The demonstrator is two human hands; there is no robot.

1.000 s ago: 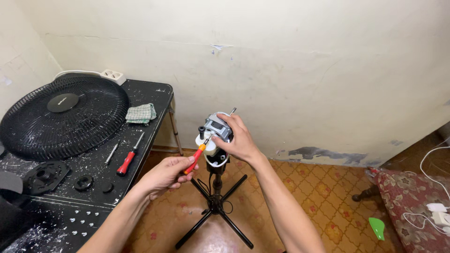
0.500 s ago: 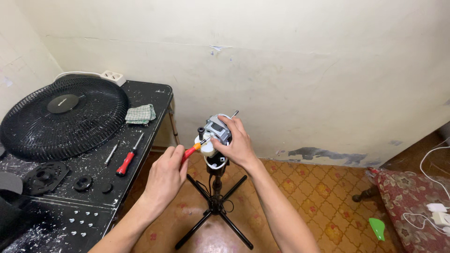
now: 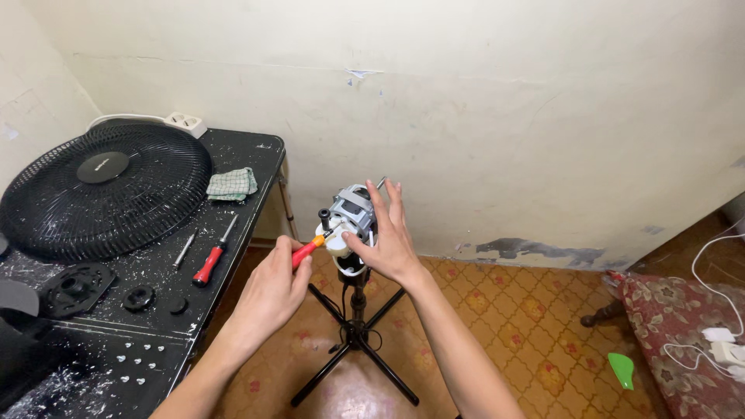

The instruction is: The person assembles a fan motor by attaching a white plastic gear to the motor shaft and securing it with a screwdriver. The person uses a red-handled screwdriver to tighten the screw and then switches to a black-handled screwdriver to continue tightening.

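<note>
My left hand (image 3: 268, 291) is clamped on a red-orange screwdriver (image 3: 308, 249), its tip set against the white front of the fan motor (image 3: 349, 221). My right hand (image 3: 386, 240) is wrapped on the motor's right side, fingers spread up over the housing. The motor sits atop a black stand (image 3: 355, 330) whose legs splay out on the patterned floor (image 3: 504, 326), just right of the table (image 3: 233, 268). On the table, well clear of my hands, I see the black fan grille (image 3: 101, 190), a green checked cloth (image 3: 231, 184), a second red screwdriver (image 3: 213, 254), a thin metal tool (image 3: 184, 251) beside it, black round parts (image 3: 77, 283) and small white bits (image 3: 143, 365). A power strip (image 3: 185, 122) lies at the table's back edge. My own forearms cover part of the stand.
</note>
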